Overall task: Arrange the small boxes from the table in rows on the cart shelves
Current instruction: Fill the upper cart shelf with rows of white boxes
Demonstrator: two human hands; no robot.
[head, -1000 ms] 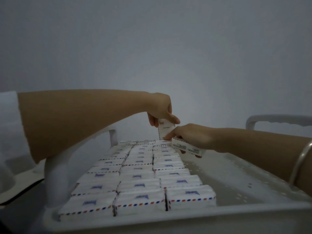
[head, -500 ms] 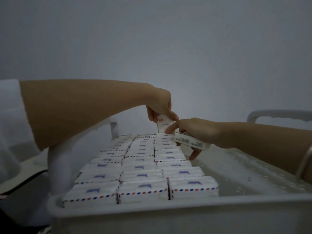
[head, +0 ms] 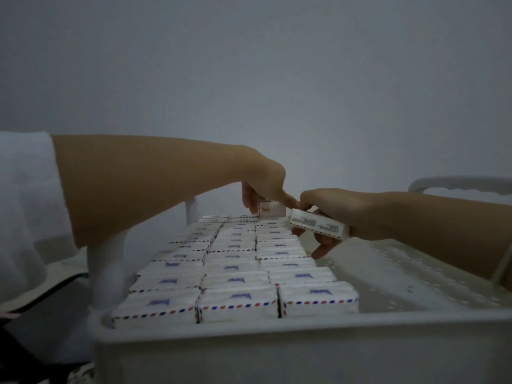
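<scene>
Head view: the left hand [head: 263, 184] has lowered its pinched upright box [head: 271, 210] to the far end of the third row [head: 291, 261], and it looks nearly seated. The right hand [head: 332, 209] still grips a second box [head: 318, 224] just beside it. The cart shelf [head: 304, 328] lies bare to the right, bounded by its raised rim

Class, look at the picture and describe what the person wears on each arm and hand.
A loose white sleeve covers the upper left arm; the forearm is bare. The right arm shows no sleeve, only a thin pale bangle round the forearm. The left hand and right hand wear no gloves; no rings are visible.
</scene>
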